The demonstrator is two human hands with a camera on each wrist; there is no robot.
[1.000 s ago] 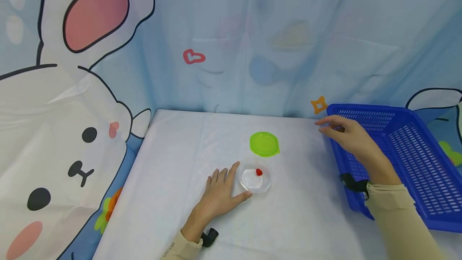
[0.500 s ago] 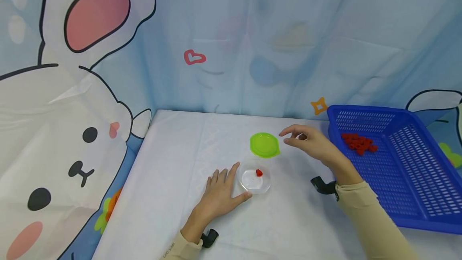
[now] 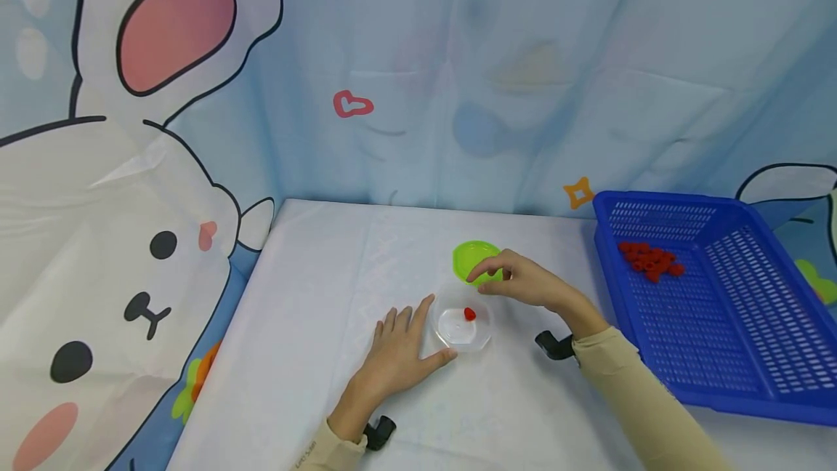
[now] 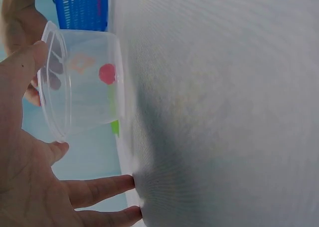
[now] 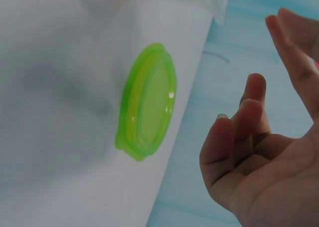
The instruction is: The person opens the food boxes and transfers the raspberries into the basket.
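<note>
A clear plastic container [image 3: 451, 336] stands on the white-covered table with one small red piece [image 3: 469, 314] on its bottom. My left hand [image 3: 397, 356] is spread beside it, index fingertip and thumb against its rim, with other fingertips touching the cloth in the left wrist view. Above the container's far right side hovers my right hand [image 3: 526, 283], index finger and thumb apart, the other fingers bent; I see nothing held between them. The right hand partly covers a lime-green lid [image 3: 467, 256] lying behind the container; the right wrist view shows the lid [image 5: 149, 102] whole.
A blue perforated basket [image 3: 732, 376] stands at the right, with several red pieces [image 3: 650, 260] heaped in its far left part. A printed curtain [image 3: 418, 35] hangs behind the table and continues down the left side.
My right hand has come out from over the basket, moving left and nearer to the container, which uncovers the red pieces in the basket. The left hand has stayed in place.
</note>
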